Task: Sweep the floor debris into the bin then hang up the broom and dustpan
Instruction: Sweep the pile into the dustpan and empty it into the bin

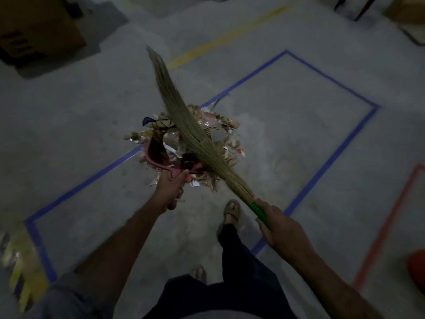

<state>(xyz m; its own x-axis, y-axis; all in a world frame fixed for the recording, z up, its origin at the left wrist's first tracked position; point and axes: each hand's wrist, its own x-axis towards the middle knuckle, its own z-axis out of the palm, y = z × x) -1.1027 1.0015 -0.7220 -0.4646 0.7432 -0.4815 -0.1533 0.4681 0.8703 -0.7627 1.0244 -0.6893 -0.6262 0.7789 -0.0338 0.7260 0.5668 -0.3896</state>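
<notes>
Sweeping step: left hand grips the dustpan; right hand grips the broom. Next, draw the debris beyond toward the pan.

Straw broom slants over debris heaped around red dustpan.

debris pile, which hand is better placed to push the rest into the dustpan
Right hand: it grips the broom, whose bristles lie across the debris. The left hand only holds the dustpan.
</notes>
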